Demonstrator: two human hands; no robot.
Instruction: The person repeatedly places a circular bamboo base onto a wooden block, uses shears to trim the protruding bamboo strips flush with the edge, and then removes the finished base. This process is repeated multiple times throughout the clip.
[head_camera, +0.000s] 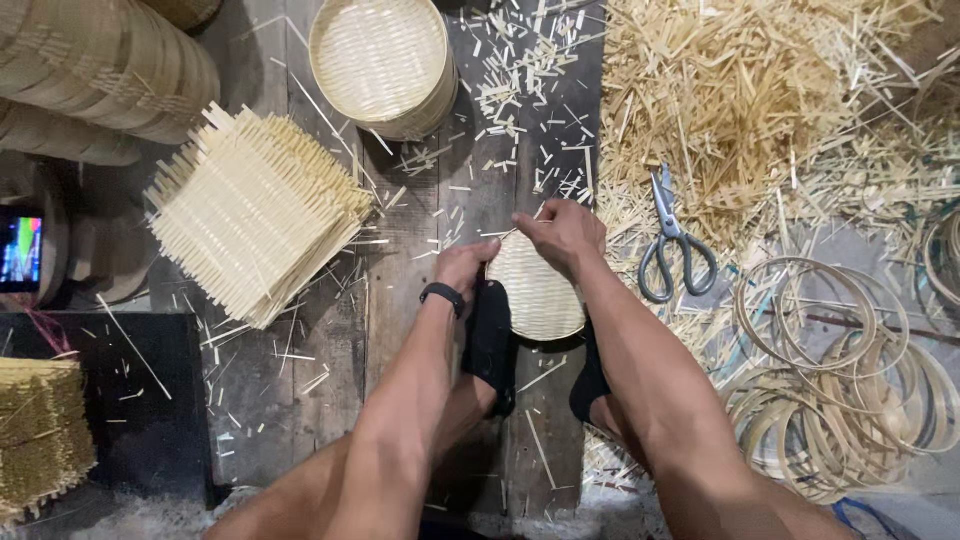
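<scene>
A small round woven bamboo tray (538, 295) sits on dark wooden planks, pinned between two black-socked feet (492, 340). My left hand (466, 264), with a black band on its wrist, presses against the tray's left rim. My right hand (560, 233) grips the tray's upper rim, fingers curled over its far edge. Both forearms reach down from the bottom of the view.
Grey-handled scissors (673, 240) lie right of the tray on bamboo offcuts. Thin bamboo hoops (840, 370) pile at the right. A stack of square woven mats (255, 210) lies to the left, finished round trays (382, 62) at the top, a lit screen (20, 250) at the far left.
</scene>
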